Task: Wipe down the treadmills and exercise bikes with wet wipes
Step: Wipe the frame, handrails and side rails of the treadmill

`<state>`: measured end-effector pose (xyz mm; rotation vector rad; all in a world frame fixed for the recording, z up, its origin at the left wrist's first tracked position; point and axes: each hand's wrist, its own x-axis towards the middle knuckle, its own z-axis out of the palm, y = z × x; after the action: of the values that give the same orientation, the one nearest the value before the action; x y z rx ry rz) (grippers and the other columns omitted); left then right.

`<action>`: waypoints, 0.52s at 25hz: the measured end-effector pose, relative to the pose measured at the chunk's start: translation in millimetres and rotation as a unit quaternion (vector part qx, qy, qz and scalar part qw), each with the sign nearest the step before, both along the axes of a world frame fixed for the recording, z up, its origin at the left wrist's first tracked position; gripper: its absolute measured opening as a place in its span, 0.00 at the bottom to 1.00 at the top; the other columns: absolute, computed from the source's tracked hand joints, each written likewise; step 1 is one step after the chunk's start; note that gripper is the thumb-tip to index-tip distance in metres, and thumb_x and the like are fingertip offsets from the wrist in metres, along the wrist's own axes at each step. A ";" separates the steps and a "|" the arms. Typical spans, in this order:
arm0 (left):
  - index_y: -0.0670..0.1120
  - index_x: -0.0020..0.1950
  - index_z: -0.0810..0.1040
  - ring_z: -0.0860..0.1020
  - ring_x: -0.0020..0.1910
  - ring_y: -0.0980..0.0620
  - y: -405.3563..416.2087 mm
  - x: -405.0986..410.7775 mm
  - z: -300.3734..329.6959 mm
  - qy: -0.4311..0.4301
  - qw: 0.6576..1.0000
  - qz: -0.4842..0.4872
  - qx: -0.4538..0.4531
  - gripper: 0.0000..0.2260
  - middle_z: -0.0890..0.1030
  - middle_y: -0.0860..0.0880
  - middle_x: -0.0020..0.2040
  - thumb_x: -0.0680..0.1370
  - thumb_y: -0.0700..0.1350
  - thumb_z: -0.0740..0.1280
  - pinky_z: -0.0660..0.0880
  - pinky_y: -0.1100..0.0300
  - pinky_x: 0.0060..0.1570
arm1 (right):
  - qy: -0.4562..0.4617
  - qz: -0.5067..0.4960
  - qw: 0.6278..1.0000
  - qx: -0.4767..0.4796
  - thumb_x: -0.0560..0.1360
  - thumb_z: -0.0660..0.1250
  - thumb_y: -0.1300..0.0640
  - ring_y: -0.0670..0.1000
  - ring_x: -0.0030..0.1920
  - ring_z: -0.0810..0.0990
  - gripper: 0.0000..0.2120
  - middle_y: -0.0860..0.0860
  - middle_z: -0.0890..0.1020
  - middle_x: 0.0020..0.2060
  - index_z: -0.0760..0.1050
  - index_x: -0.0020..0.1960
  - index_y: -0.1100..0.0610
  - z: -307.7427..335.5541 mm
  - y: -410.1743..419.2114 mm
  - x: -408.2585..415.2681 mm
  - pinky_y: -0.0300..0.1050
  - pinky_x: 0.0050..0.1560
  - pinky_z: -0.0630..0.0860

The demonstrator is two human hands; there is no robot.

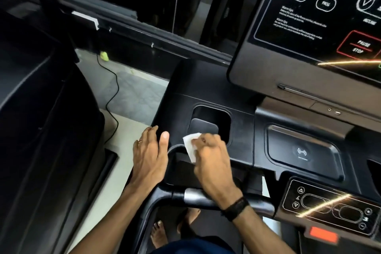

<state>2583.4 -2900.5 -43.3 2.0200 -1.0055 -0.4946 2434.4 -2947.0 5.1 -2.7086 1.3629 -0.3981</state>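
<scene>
I stand on a black treadmill and look down at its console deck (206, 93). My right hand (212, 159) grips a folded white wet wipe (190, 144) and presses it on the front rim of the square cup holder (210, 119). My left hand (151, 154) rests flat on the left edge of the deck, fingers straight, thumb out toward the wipe. The two hands are a thumb's width apart. The touch display panel (315, 27) rises at the upper right.
A wireless charging tray (303, 150) lies right of the cup holder. A handlebar with a metal sensor (198, 196) crosses under my right wrist, with a button pad (329, 206) to its right. Another black machine (41, 130) stands at the left, a cable (113, 97) on the pale floor between.
</scene>
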 end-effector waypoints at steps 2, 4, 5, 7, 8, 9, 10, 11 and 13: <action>0.40 0.71 0.71 0.70 0.70 0.43 -0.6 0.0 -0.9 0.006 1.000 0.002 0.001 0.36 0.74 0.42 0.70 0.77 0.64 0.44 0.62 0.45 0.72 | -0.002 0.004 1.000 0.023 0.64 0.74 0.64 0.57 0.44 0.75 0.12 0.53 0.78 0.43 0.77 0.47 0.57 0.8 -9.8 0.3 0.53 0.44 0.71; 0.40 0.71 0.71 0.70 0.70 0.44 -0.1 0.4 -2.1 0.026 1.000 0.004 -0.011 0.37 0.74 0.43 0.69 0.77 0.65 0.44 0.62 0.46 0.72 | 0.002 0.039 0.999 0.038 0.64 0.73 0.63 0.58 0.42 0.76 0.12 0.52 0.78 0.39 0.74 0.44 0.55 1.2 -13.1 16.3 0.52 0.44 0.64; 0.41 0.71 0.71 0.70 0.70 0.44 0.0 1.4 -2.9 0.036 0.999 0.005 -0.018 0.37 0.74 0.43 0.69 0.77 0.65 0.43 0.62 0.47 0.72 | -0.006 0.065 0.997 0.040 0.64 0.70 0.64 0.58 0.40 0.76 0.10 0.52 0.78 0.37 0.72 0.42 0.54 2.5 -12.1 27.7 0.51 0.43 0.61; 0.41 0.71 0.71 0.70 0.70 0.45 1.1 3.8 -4.3 0.047 0.998 0.004 -0.029 0.37 0.74 0.43 0.69 0.77 0.65 0.43 0.62 0.48 0.73 | -0.010 0.125 0.991 0.037 0.64 0.61 0.67 0.58 0.39 0.76 0.10 0.52 0.78 0.34 0.70 0.39 0.53 4.2 -6.6 44.8 0.49 0.41 0.57; 0.41 0.71 0.71 0.69 0.71 0.45 1.7 4.2 -3.7 0.050 0.998 0.001 -0.030 0.37 0.73 0.44 0.70 0.77 0.66 0.42 0.62 0.49 0.73 | -0.004 0.144 0.989 0.032 0.64 0.61 0.69 0.58 0.38 0.75 0.11 0.52 0.77 0.34 0.70 0.39 0.54 4.2 -5.3 46.2 0.49 0.41 0.56; 0.42 0.72 0.70 0.69 0.71 0.46 2.0 3.9 -3.0 0.052 0.998 -0.002 -0.026 0.38 0.73 0.45 0.70 0.77 0.66 0.42 0.61 0.50 0.73 | -0.005 0.148 0.988 0.029 0.64 0.64 0.70 0.57 0.38 0.75 0.12 0.52 0.77 0.34 0.70 0.40 0.54 3.5 -7.0 42.4 0.48 0.41 0.55; 0.43 0.72 0.70 0.68 0.71 0.47 2.4 3.2 -2.0 0.051 0.998 -0.005 -0.019 0.38 0.72 0.45 0.71 0.76 0.67 0.42 0.60 0.50 0.74 | -0.012 0.140 0.989 0.032 0.64 0.67 0.69 0.57 0.39 0.75 0.13 0.51 0.77 0.34 0.70 0.40 0.53 2.5 -11.2 35.8 0.47 0.42 0.55; 0.43 0.73 0.69 0.67 0.72 0.48 2.8 2.3 -0.9 0.048 0.999 -0.007 -0.012 0.38 0.71 0.46 0.72 0.76 0.67 0.42 0.58 0.50 0.74 | -0.023 0.123 0.991 0.040 0.64 0.70 0.66 0.56 0.40 0.75 0.13 0.50 0.77 0.35 0.70 0.41 0.53 1.0 -16.8 28.2 0.47 0.43 0.55; 0.43 0.74 0.68 0.65 0.73 0.48 4.7 0.5 1.9 0.036 0.999 -0.016 0.007 0.39 0.70 0.46 0.73 0.75 0.67 0.41 0.56 0.48 0.76 | -0.029 0.067 0.996 0.057 0.64 0.75 0.62 0.56 0.41 0.77 0.14 0.50 0.79 0.36 0.71 0.42 0.53 -0.3 -21.6 11.5 0.48 0.44 0.56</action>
<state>2583.9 -2895.8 -41.4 1.9876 -0.9949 -0.5882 2446.0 -2968.6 4.8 -2.6526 1.1438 -0.3730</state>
